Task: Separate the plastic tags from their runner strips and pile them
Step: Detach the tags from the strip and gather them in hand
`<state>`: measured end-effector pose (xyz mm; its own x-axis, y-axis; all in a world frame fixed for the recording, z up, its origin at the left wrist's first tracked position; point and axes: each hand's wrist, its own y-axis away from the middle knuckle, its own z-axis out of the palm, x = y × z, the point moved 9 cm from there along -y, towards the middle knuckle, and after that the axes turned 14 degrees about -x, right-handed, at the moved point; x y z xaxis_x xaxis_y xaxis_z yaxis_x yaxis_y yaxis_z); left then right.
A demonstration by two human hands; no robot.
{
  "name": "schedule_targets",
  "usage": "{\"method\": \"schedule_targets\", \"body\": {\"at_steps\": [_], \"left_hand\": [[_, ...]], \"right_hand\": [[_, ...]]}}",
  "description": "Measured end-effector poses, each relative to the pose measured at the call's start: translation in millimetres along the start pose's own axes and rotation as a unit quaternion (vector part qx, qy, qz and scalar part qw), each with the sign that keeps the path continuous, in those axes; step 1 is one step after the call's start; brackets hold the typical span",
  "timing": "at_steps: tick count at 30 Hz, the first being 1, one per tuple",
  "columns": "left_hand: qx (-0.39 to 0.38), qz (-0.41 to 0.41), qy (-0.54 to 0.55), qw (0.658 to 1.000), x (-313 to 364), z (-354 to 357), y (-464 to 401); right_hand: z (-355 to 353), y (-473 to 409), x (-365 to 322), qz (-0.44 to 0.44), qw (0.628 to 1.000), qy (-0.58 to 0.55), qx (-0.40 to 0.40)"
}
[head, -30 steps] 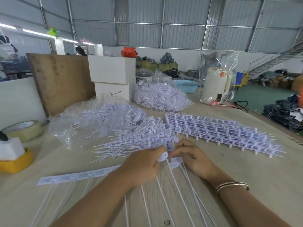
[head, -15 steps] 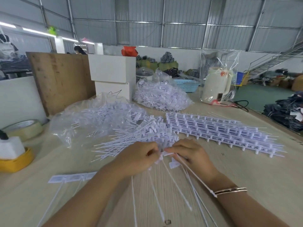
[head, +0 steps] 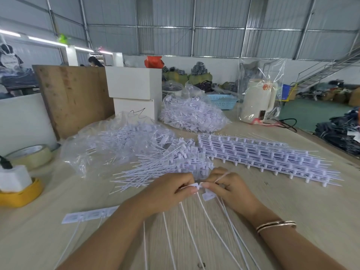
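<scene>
A white tag (head: 195,185) is being pinched between the two hands at the near middle of the wooden table (head: 292,201). The left hand (head: 167,191) is being held with its fingers curled, thumb and fingertips gripping the left edge of the tag. The right hand (head: 229,189) is being closed on the tag's right edge, with more tags (head: 208,195) and their thin tails being gathered under its fingers. Long white tails (head: 187,236) are being trailed from the hands toward the near edge. A strip of joined tags (head: 87,215) is lying flat to the near left, partly hidden by the left forearm. Just beyond the hands, a pile of loose tags (head: 165,164) is being kept, touching an open clear bag (head: 109,141) of tags to its left. To the right, stacked strips (head: 263,154) are lying in a long row. Farther off, a second bag of tags (head: 192,115) is standing near white boxes (head: 134,90). A roll of tape (head: 31,154) is lying at the far left.
</scene>
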<state>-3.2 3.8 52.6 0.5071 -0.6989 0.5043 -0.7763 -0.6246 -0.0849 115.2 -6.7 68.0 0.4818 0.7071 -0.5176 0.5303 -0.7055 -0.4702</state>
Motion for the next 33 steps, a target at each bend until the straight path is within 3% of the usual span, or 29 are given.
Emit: {"method": "schedule_targets", "body": {"at_steps": [7, 10, 11, 15, 18, 23, 26, 30, 33], "left_hand": [[0.006, 0.008, 0.094, 0.996, 5, -4, 1], [-0.028, 0.01, 0.067, 0.997, 7, 5, 6], [-0.035, 0.004, 0.054, 0.998, 6, 7, 7], [-0.029, -0.049, 0.02, 0.998, -3, 1, 7], [-0.035, -0.092, -0.017, 0.995, -8, -1, 9], [-0.058, -0.148, -0.123, 0.98, -11, 5, 9], [-0.069, -0.159, -0.141, 0.975, -6, 9, 8], [-0.036, -0.154, -0.111, 0.981, 2, 5, 7], [0.006, -0.124, -0.075, 0.989, 11, 1, 2]], "right_hand": [[-6, 1, -4, 0.025, 0.997, -0.064, 0.036], [-33, 19, 21, 0.104, 0.965, -0.167, 0.171], [-40, 25, 27, 0.123, 0.96, -0.172, 0.184], [-30, 14, 11, 0.067, 0.997, 0.017, 0.044], [-9, 5, 13, 0.056, 0.998, 0.003, -0.015], [6, 7, 36, 0.111, 0.99, -0.014, -0.087], [4, 6, 34, 0.11, 0.992, -0.012, -0.067], [-13, 6, -7, 0.012, 0.996, 0.083, 0.011], [5, 4, -35, -0.05, 0.986, 0.155, -0.032]]}}
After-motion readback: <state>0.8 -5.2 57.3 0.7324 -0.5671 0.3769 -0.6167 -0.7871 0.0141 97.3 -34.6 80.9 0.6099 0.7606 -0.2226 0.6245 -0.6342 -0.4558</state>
